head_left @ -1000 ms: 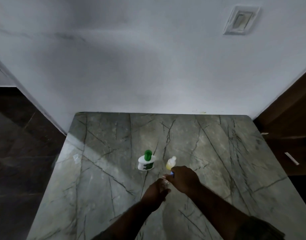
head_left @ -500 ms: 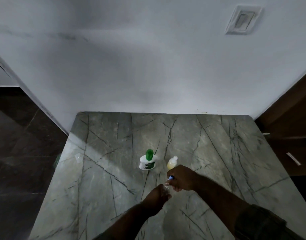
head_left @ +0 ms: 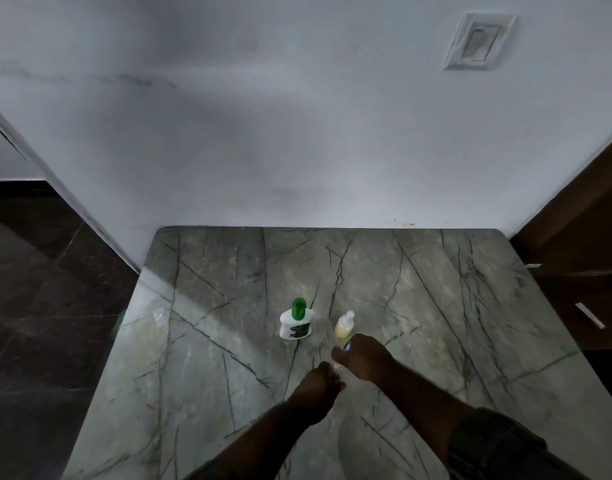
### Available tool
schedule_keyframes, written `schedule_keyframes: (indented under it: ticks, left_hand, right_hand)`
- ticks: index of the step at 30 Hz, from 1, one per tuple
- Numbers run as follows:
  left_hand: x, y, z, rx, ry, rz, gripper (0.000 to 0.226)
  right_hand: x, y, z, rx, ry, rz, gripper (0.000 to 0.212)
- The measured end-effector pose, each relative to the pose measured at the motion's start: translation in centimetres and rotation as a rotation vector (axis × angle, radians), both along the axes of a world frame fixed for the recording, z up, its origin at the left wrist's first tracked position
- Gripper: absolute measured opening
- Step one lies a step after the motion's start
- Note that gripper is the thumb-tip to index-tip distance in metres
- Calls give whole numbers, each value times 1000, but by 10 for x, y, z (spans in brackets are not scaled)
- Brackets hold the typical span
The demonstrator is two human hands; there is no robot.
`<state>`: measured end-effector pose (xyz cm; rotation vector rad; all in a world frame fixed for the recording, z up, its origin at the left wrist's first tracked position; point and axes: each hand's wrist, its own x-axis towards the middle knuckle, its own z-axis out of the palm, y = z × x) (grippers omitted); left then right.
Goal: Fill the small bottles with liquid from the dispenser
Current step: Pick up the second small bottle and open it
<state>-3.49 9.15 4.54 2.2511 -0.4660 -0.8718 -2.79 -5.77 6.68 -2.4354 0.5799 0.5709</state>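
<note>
Right hand [head_left: 365, 356] curled around a small item with a blue-white tip [head_left: 347, 347] poking out at the thumb side; likely the dispenser, too small to confirm. Grip closed on it, fingers wrapped. Left hand [head_left: 320, 379] fisted just below and left, pinching something clear [head_left: 337, 367] between the two hands; probably a small bottle, mostly hidden, blurred. Left grip together on that clear piece, contact itself not fully visible. Hands nearly touching, both low over the surface [head_left: 211, 358].

Just beyond right hand: small bottle with yellowish liquid [head_left: 343, 325], upright, pale cap on, looks filled. Left of it, apart: white bottle with green cap [head_left: 296, 320], upright, dark label. Both standing free, untouched.

Beyond: marble-pattern top with dark veins, white wall [head_left: 297, 133] behind, switch plate [head_left: 479, 41] upper right, dark floor left, brown wood panel right.

Step judged: filling or lining up tip with neck of held bottle. One of the bottles looks done.

Risks: dim light plus tiny neck, so tip misaligned, liquid spilled over fingers and surface. Squeeze too hard, overflow. Right knuckles close to yellow bottle; forward nudge could tip it. Clear bottle light, pinch slipping if wet.
</note>
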Motion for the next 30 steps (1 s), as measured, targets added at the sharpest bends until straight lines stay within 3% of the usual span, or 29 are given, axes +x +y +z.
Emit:
schedule_keyframes:
  ticks: [4, 6, 10, 12, 14, 16, 18, 22, 24, 26, 28, 30]
  left_hand:
    - [-2, 5, 5, -149, 251, 87, 26]
    - [-6, 9, 7, -185, 282, 85, 19]
    - [-6, 18, 7, -182, 226, 115, 20]
    - [-6, 21, 8, -137, 194, 119, 18]
    - [-7, 21, 11, -122, 185, 117, 11]
    - [-6, 19, 10, -91, 189, 57, 8]
    - [-5, 17, 9, -19, 157, 28, 23]
    - [-7, 18, 9, 26, 141, 32, 24]
    - [-10, 20, 6, 7, 137, 44, 26]
    - [-10, 20, 4, -9, 135, 53, 25]
    - [-10, 18, 4, -40, 153, 60, 12]
    - [-10, 16, 6, -42, 177, 92, 6]
  right_hand:
    - [-4, -11, 2, 20, -121, 248, 54]
    - [-4, -19, 10, 86, -145, 433, 50]
    - [-5, -22, 29, 243, -102, 558, 19]
    - [-7, -22, 36, 316, -59, 499, 20]
    - [-10, -18, 39, 337, 45, 307, 36]
    - [-12, -11, 37, 227, 123, 212, 43]
    - [-13, -10, 30, 126, 44, 311, 31]
    - [-13, -15, 31, 320, -32, 339, 5]
    - [-11, -15, 32, 330, -62, 394, 3]
    - [-12, -12, 31, 305, -144, 323, 22]
    - [-12, -8, 27, 321, -94, 152, 37]
    - [-14, -5, 23, 376, -22, 86, 32]
